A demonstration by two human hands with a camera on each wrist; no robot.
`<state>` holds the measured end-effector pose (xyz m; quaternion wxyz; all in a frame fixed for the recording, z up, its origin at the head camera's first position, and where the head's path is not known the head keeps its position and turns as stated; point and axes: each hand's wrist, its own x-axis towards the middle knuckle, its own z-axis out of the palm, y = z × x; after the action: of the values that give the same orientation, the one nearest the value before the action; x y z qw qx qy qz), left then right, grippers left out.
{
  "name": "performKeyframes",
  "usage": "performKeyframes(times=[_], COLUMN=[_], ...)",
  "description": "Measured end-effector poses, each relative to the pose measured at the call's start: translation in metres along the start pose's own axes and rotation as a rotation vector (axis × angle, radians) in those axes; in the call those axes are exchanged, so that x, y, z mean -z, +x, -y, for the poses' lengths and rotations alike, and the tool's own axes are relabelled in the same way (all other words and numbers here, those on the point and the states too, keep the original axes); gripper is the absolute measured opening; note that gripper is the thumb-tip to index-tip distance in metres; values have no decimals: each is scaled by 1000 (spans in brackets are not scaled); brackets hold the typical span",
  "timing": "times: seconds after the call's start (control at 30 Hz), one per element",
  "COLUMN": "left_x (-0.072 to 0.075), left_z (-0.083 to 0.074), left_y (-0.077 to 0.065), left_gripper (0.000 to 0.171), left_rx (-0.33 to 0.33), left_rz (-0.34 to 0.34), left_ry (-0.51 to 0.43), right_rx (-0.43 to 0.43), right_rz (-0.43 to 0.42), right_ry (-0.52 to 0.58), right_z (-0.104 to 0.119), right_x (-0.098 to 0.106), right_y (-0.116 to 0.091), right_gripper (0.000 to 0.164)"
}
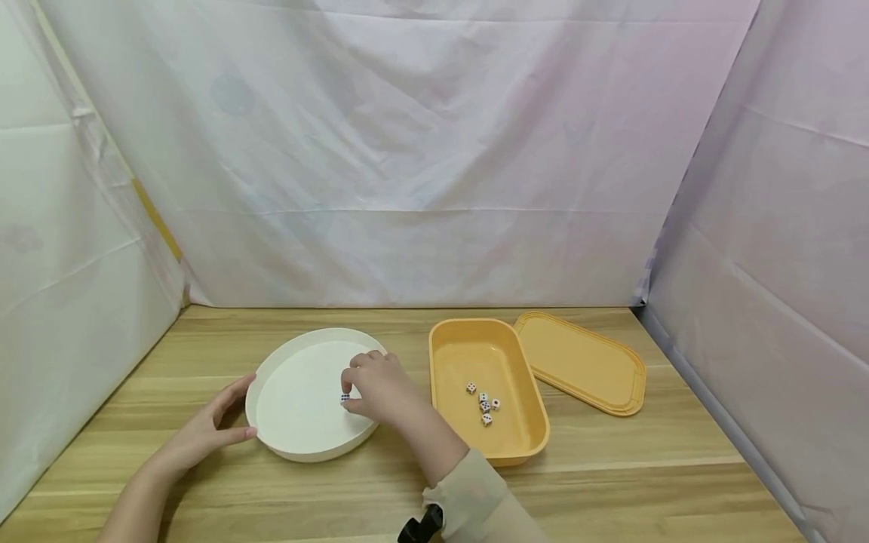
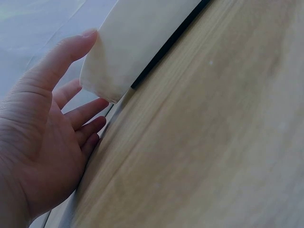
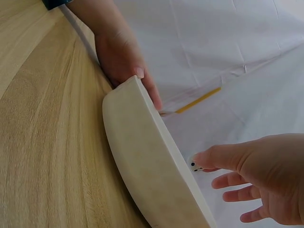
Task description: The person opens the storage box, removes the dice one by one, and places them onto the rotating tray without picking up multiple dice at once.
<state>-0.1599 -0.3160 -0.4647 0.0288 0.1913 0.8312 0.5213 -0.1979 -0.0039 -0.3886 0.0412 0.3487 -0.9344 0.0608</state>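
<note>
A round white tray (image 1: 305, 396) lies on the table to the left of centre. My left hand (image 1: 200, 434) touches its left edge, thumb and fingers spread along the outer wall; the left wrist view shows the thumb tip on the rim (image 2: 102, 52). Over the tray's right part, my right hand (image 1: 383, 388) pinches a white die with dark dots (image 1: 345, 398) between thumb and finger. That die (image 3: 194, 165) also shows at the thumb tip in the right wrist view, beside the tray's rim. Whether it touches the tray floor, I cannot tell.
Right of the tray stands a yellow rectangular container (image 1: 451, 332) with several dice (image 1: 485, 406) on its floor. A yellow lid (image 1: 584, 362) lies at an angle beyond it, close against its right side. White cloth (image 1: 421, 151) hangs behind and at both sides of the wooden table (image 1: 611, 490).
</note>
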Motion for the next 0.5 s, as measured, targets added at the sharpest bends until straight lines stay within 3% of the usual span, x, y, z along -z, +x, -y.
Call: performKeyframes(times=[0.5], left_x=[-1], left_z=[-3], left_y=[0], left_gripper=[81], left_rx=[12], left_rz=[1], left_ry=[-11], right_rx=[-40], right_rz=[22], right_ry=[7], right_z=[7], right_x=[-4], right_y=[4], right_gripper=[14])
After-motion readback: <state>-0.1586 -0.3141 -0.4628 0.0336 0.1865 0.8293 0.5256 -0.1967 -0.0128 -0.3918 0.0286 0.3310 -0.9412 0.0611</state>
